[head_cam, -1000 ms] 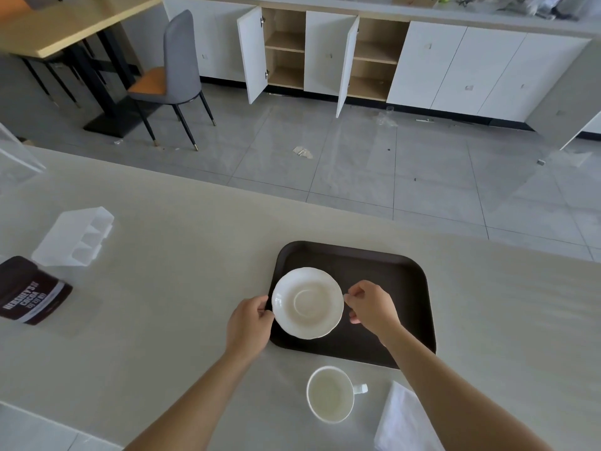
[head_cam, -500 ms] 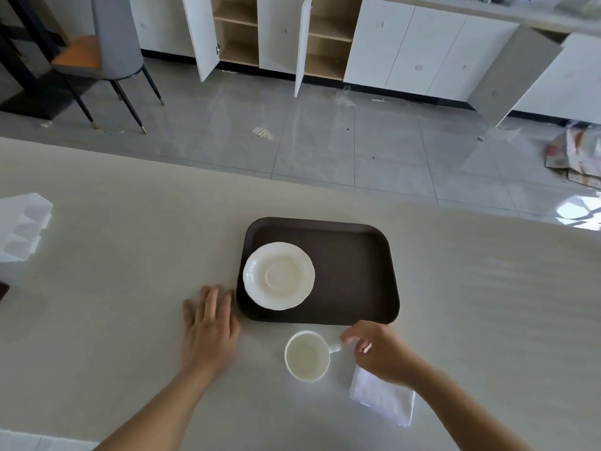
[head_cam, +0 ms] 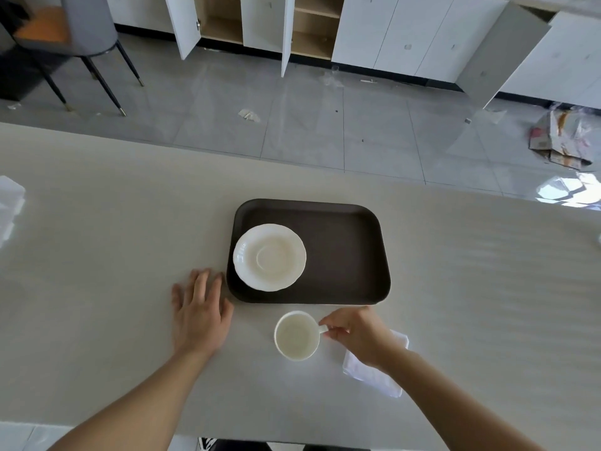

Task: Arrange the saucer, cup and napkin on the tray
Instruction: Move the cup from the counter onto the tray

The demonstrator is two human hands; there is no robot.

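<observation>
A dark brown tray (head_cam: 344, 255) lies on the pale table. A white scalloped saucer (head_cam: 269, 257) rests in the tray's left half. In front of the tray an empty white cup (head_cam: 296, 335) stands upright on the table, and my right hand (head_cam: 357, 335) pinches its handle from the right. A folded white napkin (head_cam: 374, 374) lies on the table under my right wrist, partly hidden. My left hand (head_cam: 200, 312) lies flat on the table with fingers spread, just left of the tray's near corner, holding nothing.
A white plastic object (head_cam: 9, 206) sits at the table's far left edge. Beyond the table's far edge is tiled floor with a grey chair (head_cam: 84, 37), open white cabinets (head_cam: 260, 24) and crumpled paper (head_cam: 562, 138).
Both hands let go of the saucer, which now rests in the tray. My left hand went down flat on the table; my right hand reached the cup and closed on its handle.
</observation>
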